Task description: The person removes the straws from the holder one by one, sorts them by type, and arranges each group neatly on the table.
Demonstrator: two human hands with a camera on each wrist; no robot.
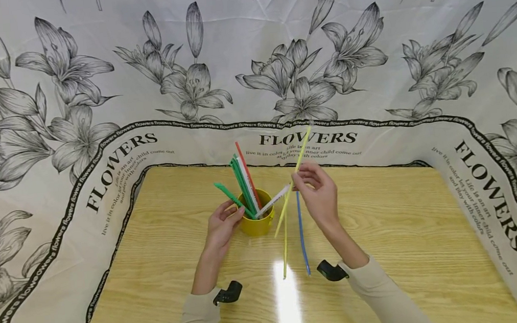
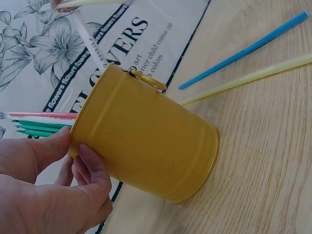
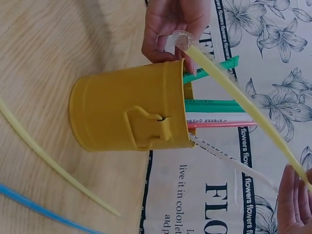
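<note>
- Head view: my right hand (image 1: 318,189) pinches a long yellow straw (image 1: 301,150) between thumb and fingertips, and the straw slants up past the grip and down toward the table. My left hand (image 1: 221,226) has its fingers curled against the side of the yellow cup (image 1: 256,223), just left of the pinch. The cup holds green straws (image 1: 241,186), a red straw (image 1: 245,170) and a white paper-wrapped straw (image 1: 273,201) that leans toward my right hand. Below the pinch, a blue straw (image 1: 302,239) and another yellow straw (image 1: 285,249) lie on the wooden table (image 1: 409,251).
- Left wrist view: my left hand (image 2: 53,185) grips the cup (image 2: 146,141) at its rim, thumb and fingers against the wall. The green and red straws jut out of the mouth beside my thumb. The blue straw (image 2: 243,51) and yellow straw (image 2: 253,75) lie on the table beyond the cup.
- Right wrist view: the held yellow straw (image 3: 243,107) runs from my right fingers (image 3: 292,200) over the cup's rim (image 3: 183,102); its far end sits near my left hand (image 3: 170,29). Whether it is inside the cup I cannot tell.
</note>
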